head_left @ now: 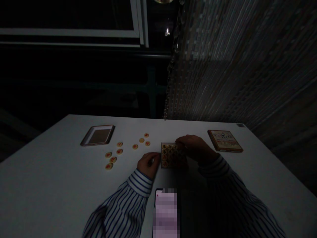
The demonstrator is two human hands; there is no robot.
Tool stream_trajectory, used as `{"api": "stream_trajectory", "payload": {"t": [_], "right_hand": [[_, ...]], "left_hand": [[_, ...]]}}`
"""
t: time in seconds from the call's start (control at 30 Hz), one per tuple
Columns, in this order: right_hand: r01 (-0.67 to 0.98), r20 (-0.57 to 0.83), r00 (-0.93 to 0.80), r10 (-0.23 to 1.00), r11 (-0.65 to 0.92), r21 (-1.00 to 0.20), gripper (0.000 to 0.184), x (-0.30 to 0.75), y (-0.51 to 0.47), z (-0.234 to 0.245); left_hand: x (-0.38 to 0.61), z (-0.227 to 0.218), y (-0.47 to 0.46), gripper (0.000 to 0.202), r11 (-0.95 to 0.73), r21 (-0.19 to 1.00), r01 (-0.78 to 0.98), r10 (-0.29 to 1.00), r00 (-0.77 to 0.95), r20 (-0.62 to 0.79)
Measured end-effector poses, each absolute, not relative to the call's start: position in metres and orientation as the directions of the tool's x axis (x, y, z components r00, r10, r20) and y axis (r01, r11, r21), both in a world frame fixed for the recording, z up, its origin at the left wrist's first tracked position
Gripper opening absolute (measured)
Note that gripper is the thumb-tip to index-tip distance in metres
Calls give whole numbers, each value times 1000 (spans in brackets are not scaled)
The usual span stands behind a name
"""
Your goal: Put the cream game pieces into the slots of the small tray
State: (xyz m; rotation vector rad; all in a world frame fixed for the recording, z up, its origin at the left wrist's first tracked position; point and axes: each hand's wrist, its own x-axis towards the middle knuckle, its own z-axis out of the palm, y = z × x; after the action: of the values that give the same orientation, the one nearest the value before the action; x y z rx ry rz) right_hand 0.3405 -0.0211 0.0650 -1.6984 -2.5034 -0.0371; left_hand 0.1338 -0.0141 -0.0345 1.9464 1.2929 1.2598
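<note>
A small open box [161,162] of Chinese chess pieces sits on the white table, its round pieces lying in rows. My left hand [148,164] is closed, thumb and fingers pinched at the box's left wall. Over the box's upper right part is my right hand [193,145], fingers bent down and closed; anything between its fingertips is hidden in shadow. Several loose chess pieces with red markings, such as one chess piece [109,166], are scattered left of the box.
A shallow open lid or tray [112,135] lies at the table's left back. On the right is a printed box [226,140]. A lit phone [165,215] lies in front of me. Behind the white table [61,185] hangs a bead curtain [210,66]; the room is dark.
</note>
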Motion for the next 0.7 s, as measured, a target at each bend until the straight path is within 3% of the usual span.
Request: {"api": "stream_trajectory", "payload": {"t": [0.47, 0.7], "right_hand": [[920, 104, -387, 916, 391, -26, 25, 336, -24, 69], [911, 171, -394, 903, 408, -56, 27, 334, -22, 67]], "left_hand": [[135, -34, -14, 16, -451, 784, 426, 887, 117, 447], [133, -31, -14, 15, -462, 785, 413, 881, 110, 461]]}}
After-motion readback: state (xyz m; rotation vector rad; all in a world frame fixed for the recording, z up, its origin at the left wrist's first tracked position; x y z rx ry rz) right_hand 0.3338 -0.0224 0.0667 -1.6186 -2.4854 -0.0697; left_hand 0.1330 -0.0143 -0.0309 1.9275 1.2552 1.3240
